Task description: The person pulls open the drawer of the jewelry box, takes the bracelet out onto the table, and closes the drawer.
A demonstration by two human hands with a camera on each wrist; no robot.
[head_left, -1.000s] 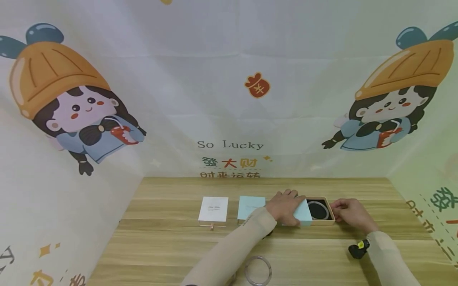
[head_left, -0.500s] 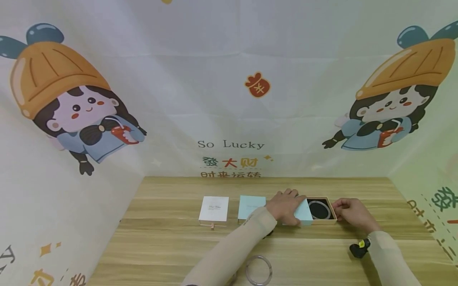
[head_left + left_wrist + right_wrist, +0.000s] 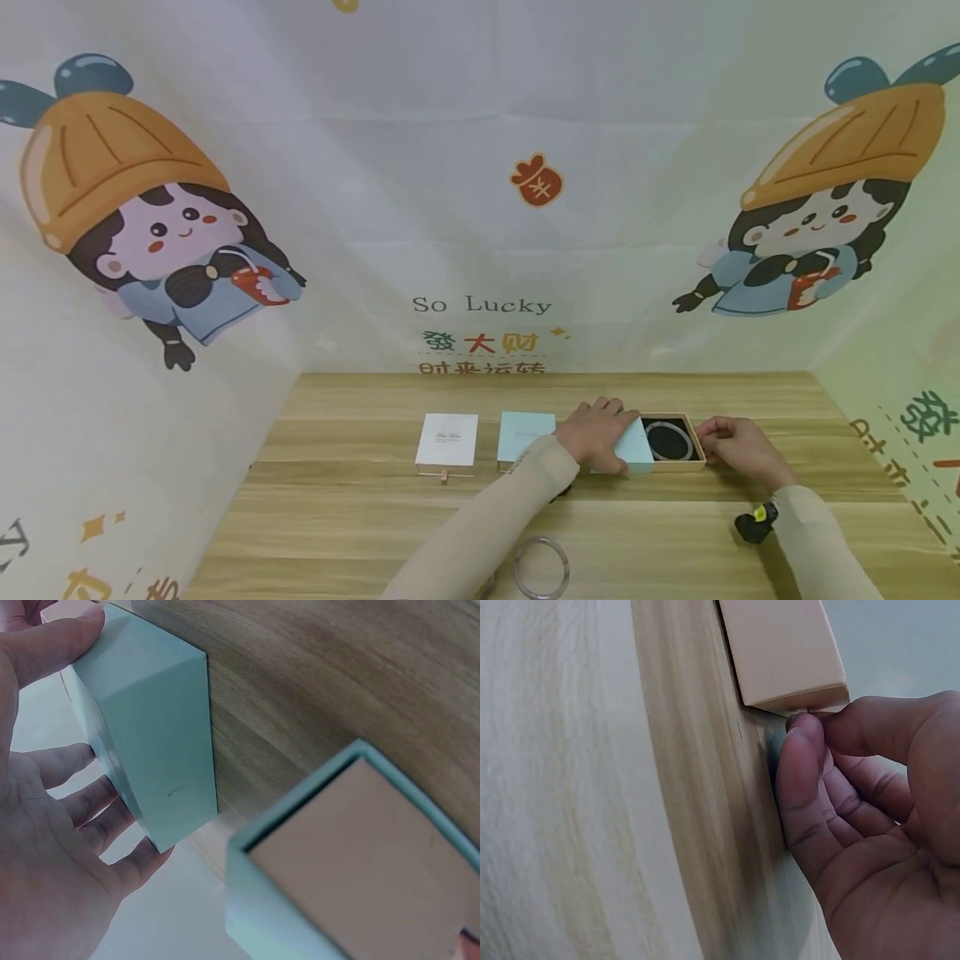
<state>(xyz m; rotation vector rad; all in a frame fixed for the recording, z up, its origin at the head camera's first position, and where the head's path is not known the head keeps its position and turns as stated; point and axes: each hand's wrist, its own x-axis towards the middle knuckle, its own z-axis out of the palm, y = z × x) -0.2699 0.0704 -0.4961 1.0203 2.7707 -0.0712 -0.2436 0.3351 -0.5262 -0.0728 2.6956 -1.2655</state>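
A light blue jewelry box (image 3: 640,447) lies on the table with its tan drawer (image 3: 697,442) partly pulled out to the right. Inside the drawer a bangle (image 3: 670,441) rests on black lining. My left hand (image 3: 597,435) spans the top of the box's sleeve (image 3: 154,742) and holds it, thumb against one side and fingertips at the opposite edge. At the drawer's outer end, my right hand (image 3: 738,446) pinches a small pull tab between thumb and forefinger. In the right wrist view, the fingers (image 3: 802,769) mostly hide that tab.
Left of the hands stand a second light blue box (image 3: 527,435), partly behind the left sleeve, and a white box (image 3: 447,439) with a pink tab. Another bangle (image 3: 542,568) lies near the front edge. Printed cloth walls (image 3: 495,275) enclose the wooden table (image 3: 337,500).
The drawer has slid very slightly further right along with my right hand. My left hand keeps its place on the box.
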